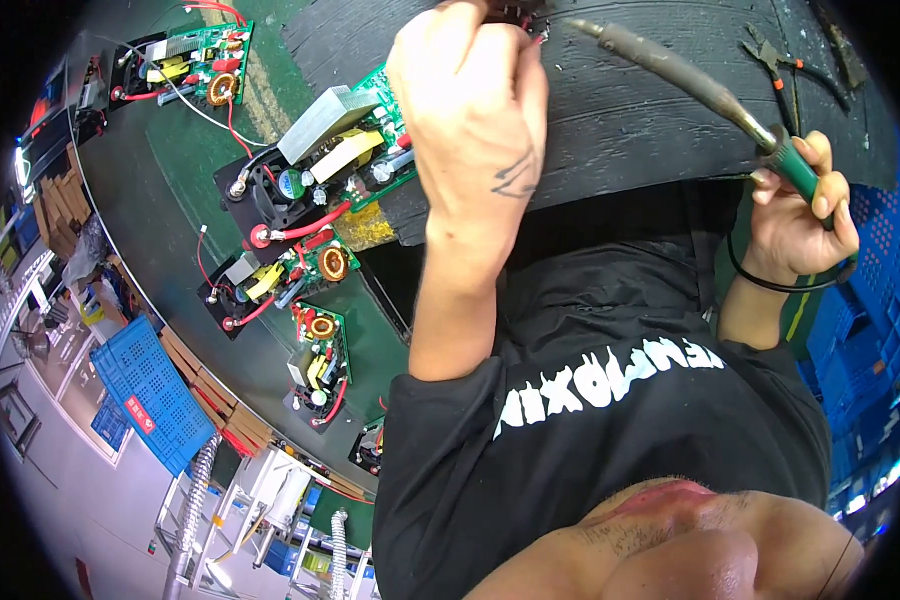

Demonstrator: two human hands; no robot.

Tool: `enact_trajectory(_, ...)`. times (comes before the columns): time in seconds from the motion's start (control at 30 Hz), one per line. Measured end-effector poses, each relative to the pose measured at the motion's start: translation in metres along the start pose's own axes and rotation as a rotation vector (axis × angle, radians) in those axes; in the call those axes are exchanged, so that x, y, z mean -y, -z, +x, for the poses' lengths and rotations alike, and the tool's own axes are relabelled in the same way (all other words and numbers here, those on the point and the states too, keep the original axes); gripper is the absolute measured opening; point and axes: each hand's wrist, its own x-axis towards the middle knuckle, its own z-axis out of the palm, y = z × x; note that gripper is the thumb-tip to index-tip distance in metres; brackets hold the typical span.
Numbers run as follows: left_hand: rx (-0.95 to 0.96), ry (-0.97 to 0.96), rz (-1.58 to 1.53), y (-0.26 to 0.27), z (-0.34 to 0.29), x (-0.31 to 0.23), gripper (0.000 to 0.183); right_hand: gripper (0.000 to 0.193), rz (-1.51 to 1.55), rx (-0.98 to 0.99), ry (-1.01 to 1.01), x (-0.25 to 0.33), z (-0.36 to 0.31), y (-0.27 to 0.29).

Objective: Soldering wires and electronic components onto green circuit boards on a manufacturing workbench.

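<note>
My left hand [470,110] is raised in a fist at the top centre, closed on a small part with a red wire end [538,36] that is mostly hidden by the fingers. My right hand [800,215] grips the green handle of a soldering iron [690,85], whose long dark barrel runs up and left, with the tip close to the part in my left hand. Both hands hover over a black work mat [640,130]. A green circuit board with a fan and red wires [345,150] lies just left of my left hand.
More circuit boards [290,270] [320,360] [195,65] lie in a row on the green conveyor belt [180,170]. Orange-handled pliers [780,60] rest on the mat at the top right. Blue crates stand at the lower left [145,390] and far right [870,300].
</note>
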Motion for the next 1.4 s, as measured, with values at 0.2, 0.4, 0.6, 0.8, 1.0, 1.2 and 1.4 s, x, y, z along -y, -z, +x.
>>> enact_trajectory(0.2,-0.031,-0.045,-0.024,0.003,0.003,0.004,0.018,0.036,-0.064,-0.059,0.05,0.012,0.001,0.006)
enact_trajectory(0.4,-0.006,-0.078,0.006,0.006,0.011,0.004,0.018,0.037,-0.061,-0.019,0.023,0.012,0.002,0.007)
enact_trajectory(0.6,-0.061,0.064,-0.024,0.012,0.016,0.0,0.018,0.037,-0.052,-0.03,0.043,0.01,0.003,0.006)
enact_trajectory(0.8,-0.103,-0.055,0.132,0.018,0.024,0.004,0.018,0.037,-0.032,-0.015,0.042,0.012,0.002,0.009)
enact_trajectory(1.0,0.048,-0.165,0.008,0.023,0.033,0.017,0.016,0.037,-0.039,-0.03,0.059,0.014,0.001,0.01)
enact_trajectory(1.2,0.064,-0.191,0.013,0.04,0.042,0.026,0.016,0.037,-0.029,-0.023,0.079,0.015,-0.001,0.011)
enact_trajectory(1.4,0.19,-0.224,0.049,0.044,0.051,0.027,0.014,0.037,-0.036,-0.002,0.069,0.015,-0.002,0.011)
